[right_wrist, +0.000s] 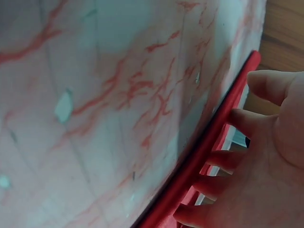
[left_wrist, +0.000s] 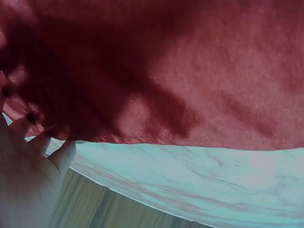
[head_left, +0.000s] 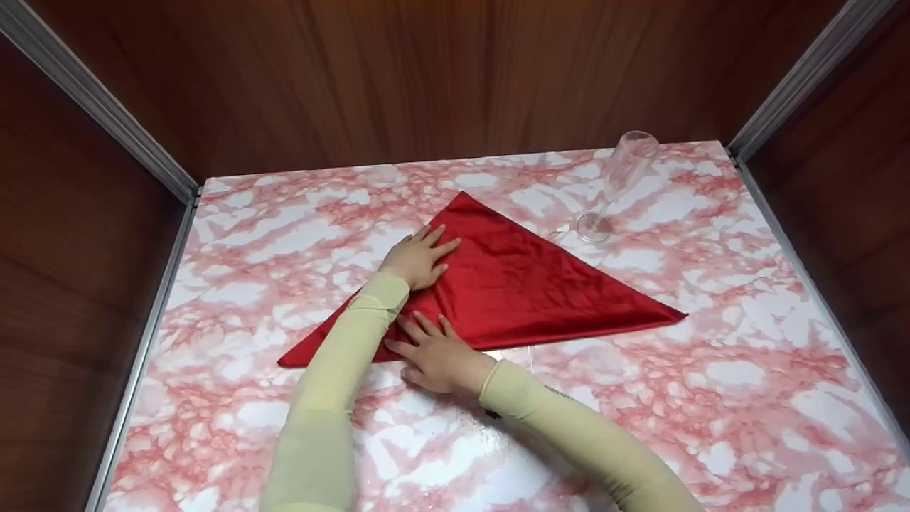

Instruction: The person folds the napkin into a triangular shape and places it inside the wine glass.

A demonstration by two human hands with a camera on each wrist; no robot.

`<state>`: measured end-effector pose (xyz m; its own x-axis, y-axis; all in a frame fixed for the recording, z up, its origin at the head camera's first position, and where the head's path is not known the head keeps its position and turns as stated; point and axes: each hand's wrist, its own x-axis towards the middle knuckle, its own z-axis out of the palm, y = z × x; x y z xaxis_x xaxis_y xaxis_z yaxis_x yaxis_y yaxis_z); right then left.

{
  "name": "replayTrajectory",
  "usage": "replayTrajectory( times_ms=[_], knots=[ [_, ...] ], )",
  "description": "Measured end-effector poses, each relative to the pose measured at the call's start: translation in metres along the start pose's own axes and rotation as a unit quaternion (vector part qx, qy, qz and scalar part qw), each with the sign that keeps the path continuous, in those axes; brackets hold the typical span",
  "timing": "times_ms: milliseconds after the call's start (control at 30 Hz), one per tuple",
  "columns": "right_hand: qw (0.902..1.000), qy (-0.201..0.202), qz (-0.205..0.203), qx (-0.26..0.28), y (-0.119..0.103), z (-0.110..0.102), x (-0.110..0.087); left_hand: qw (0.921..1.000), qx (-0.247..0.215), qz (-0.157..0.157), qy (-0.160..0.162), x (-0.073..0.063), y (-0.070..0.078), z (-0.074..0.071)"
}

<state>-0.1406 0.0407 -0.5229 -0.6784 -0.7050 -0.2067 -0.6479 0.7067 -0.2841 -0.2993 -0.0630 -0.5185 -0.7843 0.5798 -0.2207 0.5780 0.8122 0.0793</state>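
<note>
A shiny red cloth (head_left: pixel 526 284), folded into a triangle, lies with its long edge toward me and its peak pointing away. My left hand (head_left: pixel 416 259) rests on its left slanting side, fingers spread. Closer to me, my right hand (head_left: pixel 448 361) touches the long edge left of its middle, its fingers stretched out over the cloth. In the left wrist view, the fingertips of the left hand (left_wrist: pixel 28 166) meet the red cloth (left_wrist: pixel 213 85). The right wrist view has the right hand (right_wrist: pixel 256 152) along the cloth's folded edge (right_wrist: pixel 190 166).
A clear champagne flute (head_left: pixel 625 167) stands upright behind the cloth's right slope. The tabletop (head_left: pixel 711 412) has a pink and white marble pattern. Dark wood panels (head_left: pixel 426 85) with metal corner strips enclose its back and sides.
</note>
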Motion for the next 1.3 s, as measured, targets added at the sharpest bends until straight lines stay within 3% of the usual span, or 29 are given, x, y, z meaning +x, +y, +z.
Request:
replayTrajectory(
  times_ms=[300, 633, 833, 1300],
  knots=[
    [1.0, 0.003, 0.0, -0.002, 0.0, -0.001, -0.001, 1.0, 0.004, -0.004, -0.006, 0.001, -0.001, 0.002],
    [0.9999, 0.009, 0.006, 0.014, 0.004, -0.001, -0.005, 0.9998, -0.001, -0.013, -0.018, -0.008, -0.005, 0.001],
    [0.9994, 0.016, 0.002, 0.032, 0.01, 0.0, -0.01, 0.9989, 0.011, -0.026, -0.037, -0.017, -0.008, -0.003],
    [0.9979, 0.026, 0.017, 0.057, 0.026, -0.003, -0.026, 0.9983, 0.0, -0.032, -0.048, -0.046, -0.013, -0.01]
  ],
)
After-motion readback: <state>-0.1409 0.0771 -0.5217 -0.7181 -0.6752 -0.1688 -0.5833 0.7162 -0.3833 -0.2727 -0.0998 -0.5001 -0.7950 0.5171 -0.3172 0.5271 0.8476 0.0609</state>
